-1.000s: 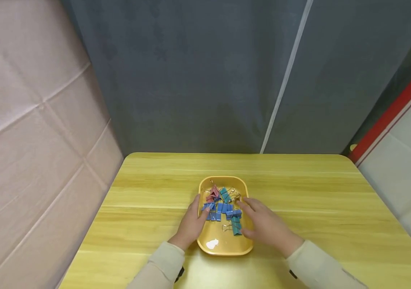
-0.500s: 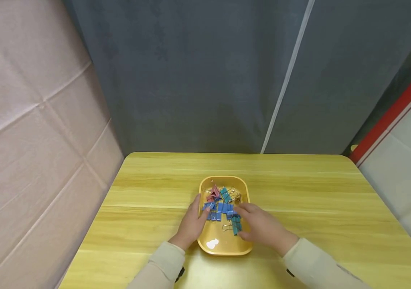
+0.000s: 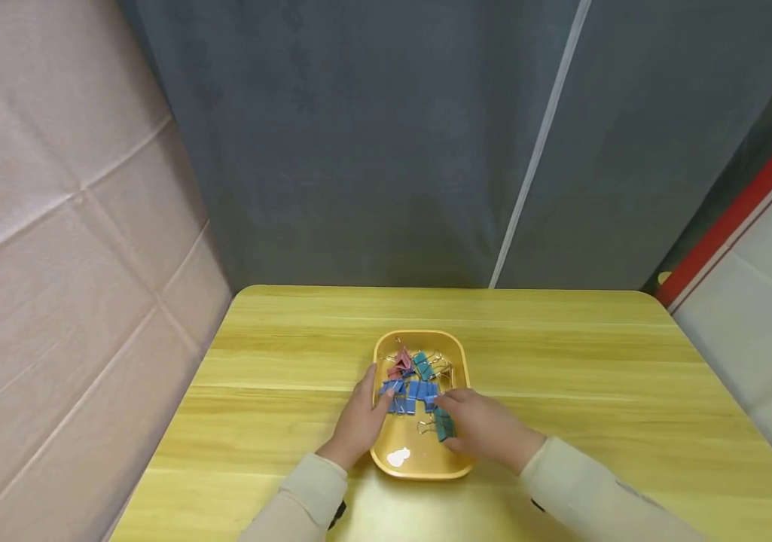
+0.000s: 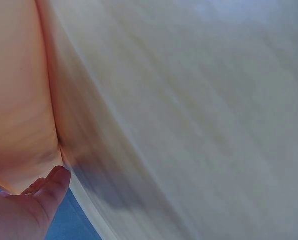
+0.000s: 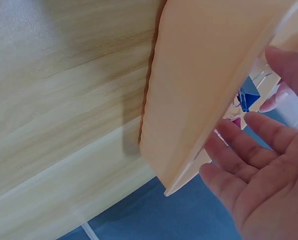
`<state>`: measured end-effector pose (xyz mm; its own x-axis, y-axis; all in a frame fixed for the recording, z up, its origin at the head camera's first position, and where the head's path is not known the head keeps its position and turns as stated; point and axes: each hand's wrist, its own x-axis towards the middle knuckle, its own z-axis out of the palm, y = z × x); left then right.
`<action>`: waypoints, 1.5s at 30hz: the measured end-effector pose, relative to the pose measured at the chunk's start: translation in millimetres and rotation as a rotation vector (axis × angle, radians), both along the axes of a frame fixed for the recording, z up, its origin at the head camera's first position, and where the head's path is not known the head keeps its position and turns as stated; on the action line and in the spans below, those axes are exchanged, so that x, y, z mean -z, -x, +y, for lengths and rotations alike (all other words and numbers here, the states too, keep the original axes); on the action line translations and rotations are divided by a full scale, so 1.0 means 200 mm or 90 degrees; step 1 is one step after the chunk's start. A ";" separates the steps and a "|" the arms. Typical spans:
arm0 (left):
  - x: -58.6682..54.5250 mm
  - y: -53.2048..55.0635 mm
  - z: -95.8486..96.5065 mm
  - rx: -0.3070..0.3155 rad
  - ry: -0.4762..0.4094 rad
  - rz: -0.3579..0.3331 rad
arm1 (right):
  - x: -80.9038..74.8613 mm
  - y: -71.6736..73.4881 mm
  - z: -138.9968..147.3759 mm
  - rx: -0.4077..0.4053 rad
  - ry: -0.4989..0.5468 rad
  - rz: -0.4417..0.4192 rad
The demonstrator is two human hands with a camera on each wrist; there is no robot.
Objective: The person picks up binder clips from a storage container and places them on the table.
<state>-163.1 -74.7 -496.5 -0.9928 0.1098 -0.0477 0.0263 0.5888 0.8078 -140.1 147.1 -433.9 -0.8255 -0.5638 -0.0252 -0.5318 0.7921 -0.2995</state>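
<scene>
A yellow tray (image 3: 419, 468) holds loose binder clips. My left hand (image 3: 357, 420) grips the tray's left side, thumb over the rim and fingers along the outer wall; the left wrist view shows fingertips (image 4: 59, 180) at the wall's far end. My right hand (image 3: 487, 429) reaches over the right rim, its fingers parted and slightly bent. It hovers beside a green binder clip (image 3: 443, 424) and blue binder clips (image 3: 421, 390). In the right wrist view, a blue binder clip (image 5: 250, 96) shows between thumb and forefinger, apparently not pinched. A red binder clip (image 3: 402, 360) lies farther back.
The tray stands on a wooden table (image 3: 596, 361), near its front. A dark grey panel (image 3: 358, 150) rises behind the table's far edge. A pale covered wall (image 3: 74, 286) borders the left, and a white panel with a red strip (image 3: 731, 218) the right.
My right hand has moved left and inward over the tray, its fingers closer to the blue and green binder clips. The left hand and tray have stayed put.
</scene>
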 end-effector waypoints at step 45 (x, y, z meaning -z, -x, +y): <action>0.01 0.00 0.03 0.010 -0.022 -0.006 | 0.12 0.07 -0.08 -0.024 -0.153 -0.026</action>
<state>-163.6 -69.2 -498.3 -0.9905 0.1270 -0.0534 0.0271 0.5596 0.8283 -154.2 130.6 -458.2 -0.7996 -0.5678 -0.1955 -0.5536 0.8231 -0.1265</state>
